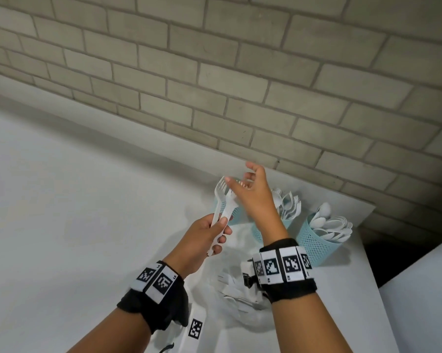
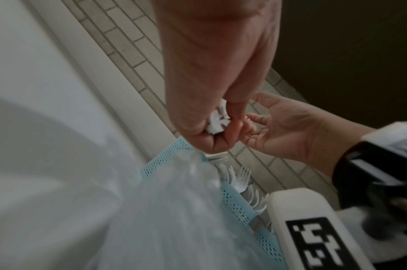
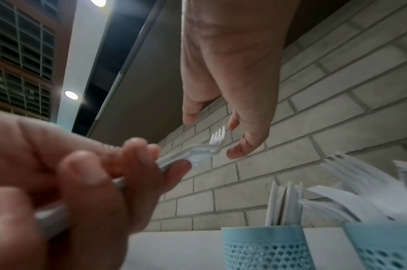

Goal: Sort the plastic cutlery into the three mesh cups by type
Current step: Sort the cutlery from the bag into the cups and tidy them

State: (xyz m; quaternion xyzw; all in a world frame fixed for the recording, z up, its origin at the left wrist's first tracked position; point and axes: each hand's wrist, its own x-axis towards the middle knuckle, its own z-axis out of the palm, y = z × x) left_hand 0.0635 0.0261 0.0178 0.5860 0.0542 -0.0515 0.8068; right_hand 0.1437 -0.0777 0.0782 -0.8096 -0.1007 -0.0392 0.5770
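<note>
White worktop (image 1: 62,225) shoved up against a pale brick wall (image 1: 240,72), pretty dim lighting. The left hand (image 1: 202,240) has its grip curled round a small bunch of white plastic forks (image 1: 221,200), holding them by the handles with the tines pointing up and away toward the wall. Looks like 2 or 3 of them, can't count for sure. The right hand (image 1: 253,197) hovers right at the fork heads, fingers spread and relaxed, grip open and nothing in it; from the right wrist view its fingertips (image 3: 235,153) sit just beside the tines without clearly touching.

Behind and under the hands are 3 light blue mesh cups. The leftmost cup (image 1: 230,212) is mostly hidden by the forks and hands, and the right wrist view shows flat white pieces standing in it. The middle cup (image 1: 259,233) is packed with forks, and the right cup (image 1: 316,245) is full of spoons (image 1: 329,225). Nearer the person, a clear plastic bag (image 1: 240,296) with more white cutlery lies on the worktop between the wrists. Both wrists wear black bands with black-and-white marker tags (image 1: 281,266).
</note>
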